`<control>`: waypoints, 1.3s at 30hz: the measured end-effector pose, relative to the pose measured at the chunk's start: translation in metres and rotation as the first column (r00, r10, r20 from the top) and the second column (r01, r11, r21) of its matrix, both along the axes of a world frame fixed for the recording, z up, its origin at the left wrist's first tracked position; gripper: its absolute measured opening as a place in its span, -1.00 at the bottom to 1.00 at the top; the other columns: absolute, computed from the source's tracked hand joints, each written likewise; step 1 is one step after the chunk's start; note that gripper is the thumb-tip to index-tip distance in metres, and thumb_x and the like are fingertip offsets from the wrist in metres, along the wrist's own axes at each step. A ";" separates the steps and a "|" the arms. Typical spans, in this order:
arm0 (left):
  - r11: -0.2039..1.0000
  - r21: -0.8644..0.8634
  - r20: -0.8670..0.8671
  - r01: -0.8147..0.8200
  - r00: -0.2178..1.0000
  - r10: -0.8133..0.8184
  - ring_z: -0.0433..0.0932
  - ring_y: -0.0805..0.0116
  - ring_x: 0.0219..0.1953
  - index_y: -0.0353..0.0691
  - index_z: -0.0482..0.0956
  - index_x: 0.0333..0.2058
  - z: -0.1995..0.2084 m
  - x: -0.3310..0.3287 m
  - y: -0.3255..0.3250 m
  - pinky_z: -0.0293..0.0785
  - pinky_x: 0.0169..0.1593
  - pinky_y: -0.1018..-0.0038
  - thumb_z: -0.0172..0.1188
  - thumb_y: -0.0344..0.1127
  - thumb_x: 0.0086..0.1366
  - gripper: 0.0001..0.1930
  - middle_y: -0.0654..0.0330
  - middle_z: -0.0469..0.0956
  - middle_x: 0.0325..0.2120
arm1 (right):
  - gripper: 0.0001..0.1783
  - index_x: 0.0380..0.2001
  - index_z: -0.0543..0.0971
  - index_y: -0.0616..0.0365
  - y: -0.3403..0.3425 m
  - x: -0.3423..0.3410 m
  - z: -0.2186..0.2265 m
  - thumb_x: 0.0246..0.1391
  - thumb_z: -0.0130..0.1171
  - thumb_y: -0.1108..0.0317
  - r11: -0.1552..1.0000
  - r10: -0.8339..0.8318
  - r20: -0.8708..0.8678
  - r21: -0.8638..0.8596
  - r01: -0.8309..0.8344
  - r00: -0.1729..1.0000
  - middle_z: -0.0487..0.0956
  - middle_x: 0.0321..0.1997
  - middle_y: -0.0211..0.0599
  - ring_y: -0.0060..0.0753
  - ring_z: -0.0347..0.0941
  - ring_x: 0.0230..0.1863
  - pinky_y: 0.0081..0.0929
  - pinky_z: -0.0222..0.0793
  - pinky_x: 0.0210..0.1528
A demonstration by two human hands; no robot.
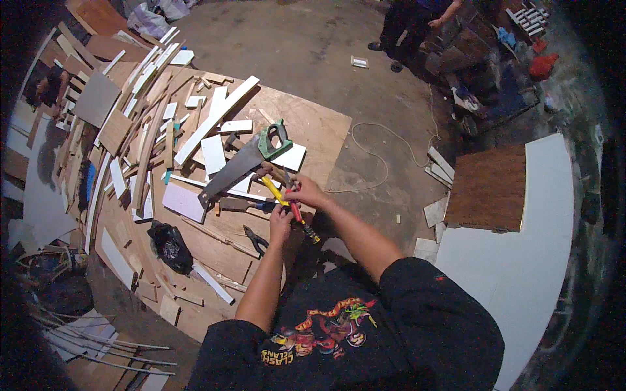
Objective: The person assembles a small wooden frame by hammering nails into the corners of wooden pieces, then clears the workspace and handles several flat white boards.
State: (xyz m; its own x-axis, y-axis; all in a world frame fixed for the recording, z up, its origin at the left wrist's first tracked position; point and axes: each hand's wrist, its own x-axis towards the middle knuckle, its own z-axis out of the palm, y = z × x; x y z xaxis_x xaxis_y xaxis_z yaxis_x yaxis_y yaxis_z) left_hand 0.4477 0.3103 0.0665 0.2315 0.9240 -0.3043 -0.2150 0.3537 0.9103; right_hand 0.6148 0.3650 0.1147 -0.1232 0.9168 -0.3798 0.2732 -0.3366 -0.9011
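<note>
On the near side of the handsaw (236, 168), the left hand (280, 223) and right hand (308, 193) are pinching yellow-and-red tool parts (272, 188) between them, apparently steadying these from both sides.

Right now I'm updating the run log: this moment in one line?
left hand: at yellow tool; right hand: at red tool; handsaw: lying over white pieces

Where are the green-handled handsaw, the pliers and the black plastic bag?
Green-handled handsaw (238, 166): head view, on its grey blade.
Pliers (253, 236): head view, near the joint.
Black plastic bag (171, 249): head view, on its crumpled middle.
</note>
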 end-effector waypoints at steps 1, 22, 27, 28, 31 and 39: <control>1.000 -0.002 -0.038 -0.007 0.999 0.007 0.58 0.33 -0.03 -0.36 0.47 0.07 -0.008 -0.003 0.003 0.52 0.02 0.45 0.29 -0.43 0.21 -0.56 0.08 0.56 -0.05 | -0.20 0.06 0.51 0.27 0.000 -0.007 -0.001 -0.24 0.55 0.08 0.999 0.001 -0.040 0.048 0.001 0.999 0.60 -0.21 -0.17 -0.38 0.56 -0.24 -0.43 0.51 -0.16; 0.889 -0.182 -0.033 -0.421 0.906 0.422 0.52 0.43 -0.22 -0.22 0.41 -0.03 0.011 0.082 0.044 0.45 -0.22 0.51 0.03 -0.32 0.42 -0.79 0.22 0.49 -0.21 | -0.13 0.02 0.55 0.26 0.075 0.046 -0.052 -0.33 0.58 -0.05 0.987 0.154 0.109 0.027 -0.158 0.982 0.63 -0.18 -0.13 -0.30 0.58 -0.16 -0.36 0.50 -0.08; 0.870 -0.253 -0.064 -0.424 0.904 0.422 0.47 0.55 -0.30 -0.22 0.38 0.09 0.001 0.091 0.060 0.24 -0.55 0.65 0.00 -0.29 0.44 -0.70 0.24 0.49 -0.16 | -0.21 0.04 0.54 0.25 0.090 0.057 -0.055 -0.27 0.60 0.08 0.991 0.129 0.025 0.023 -0.130 0.991 0.62 -0.29 -0.24 -0.43 0.56 -0.33 -0.42 0.52 -0.28; 0.901 -0.183 0.025 -0.393 0.915 0.404 0.47 0.56 -0.30 -0.23 0.39 0.10 -0.003 0.092 0.064 0.25 -0.56 0.65 -0.01 -0.31 0.44 -0.70 0.24 0.49 -0.17 | -0.21 0.04 0.54 0.25 0.092 0.059 -0.059 -0.27 0.60 0.08 0.991 0.128 0.027 0.024 -0.129 0.991 0.62 -0.29 -0.24 -0.43 0.56 -0.33 -0.42 0.52 -0.28; 0.964 -0.033 -0.216 -0.262 0.944 0.249 0.53 0.52 -0.24 -0.26 0.41 0.09 -0.003 0.085 0.069 0.42 -0.48 0.61 -0.02 -0.39 0.39 -0.69 0.21 0.50 -0.18 | -0.21 0.04 0.54 0.24 0.094 0.061 -0.065 -0.26 0.60 0.10 0.989 0.148 0.032 0.015 -0.148 0.989 0.59 -0.36 -0.31 -0.47 0.52 -0.42 -0.45 0.50 -0.38; 0.949 -0.129 -0.122 -0.288 0.954 0.273 0.56 0.40 -0.18 -0.31 0.45 0.08 0.011 0.112 0.095 0.53 -0.19 0.49 -0.07 -0.53 0.33 -0.64 0.16 0.55 -0.16 | -0.24 0.04 0.52 0.28 0.103 0.080 -0.062 -0.21 0.58 0.12 0.993 0.115 -0.018 -0.021 -0.115 0.993 0.57 -0.24 -0.32 -0.53 0.50 -0.27 -0.48 0.50 -0.28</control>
State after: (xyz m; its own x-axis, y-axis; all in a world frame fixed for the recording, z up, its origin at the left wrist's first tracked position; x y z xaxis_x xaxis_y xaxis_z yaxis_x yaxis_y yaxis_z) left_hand 0.5594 0.4048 0.0778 -0.0693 0.8919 -0.4469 -0.2339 0.4210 0.8764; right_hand 0.6951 0.4682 0.0526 -0.2336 0.8879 -0.3963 0.2962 -0.3232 -0.8988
